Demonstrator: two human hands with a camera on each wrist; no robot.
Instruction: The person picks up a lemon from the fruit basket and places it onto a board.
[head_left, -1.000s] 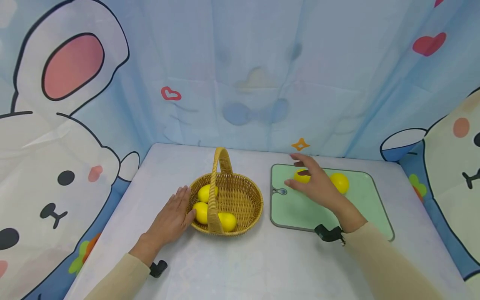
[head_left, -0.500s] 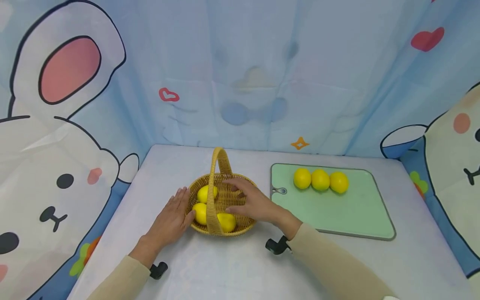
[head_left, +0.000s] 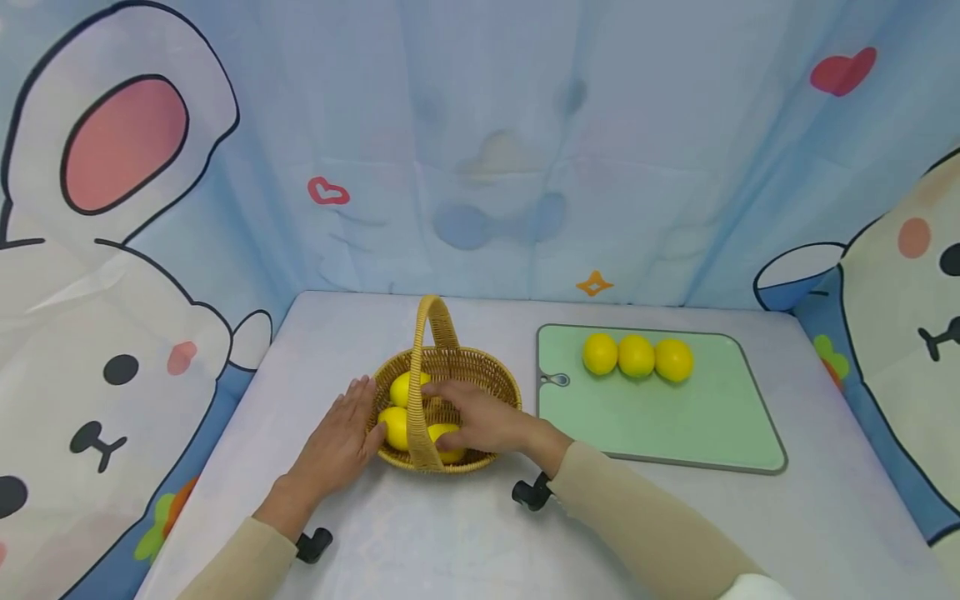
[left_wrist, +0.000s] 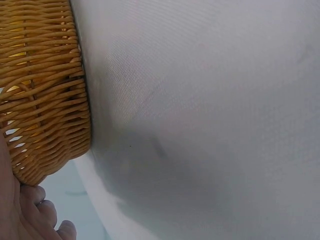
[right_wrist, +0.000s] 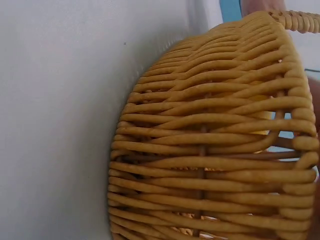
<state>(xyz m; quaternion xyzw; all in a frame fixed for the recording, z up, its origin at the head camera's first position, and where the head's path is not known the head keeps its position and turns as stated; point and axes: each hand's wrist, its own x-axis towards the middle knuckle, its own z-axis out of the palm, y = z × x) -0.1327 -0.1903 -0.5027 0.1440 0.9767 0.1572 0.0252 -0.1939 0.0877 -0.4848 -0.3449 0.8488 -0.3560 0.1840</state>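
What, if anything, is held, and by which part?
Left hand holds nothing, resting against the left side of the oval tan wicker basket. Right hand is inside, by rounded yellow fruits; whether it grips one is unclear.

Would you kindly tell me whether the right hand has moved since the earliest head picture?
Yes: the right hand has moved left, from over the green board into the basket.

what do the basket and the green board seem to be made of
Basket: wicker or a plastic imitation, slightly glossy; over-and-under weaving shows up close. Board: probably plastic, fairly matte; its even green shows no grain.
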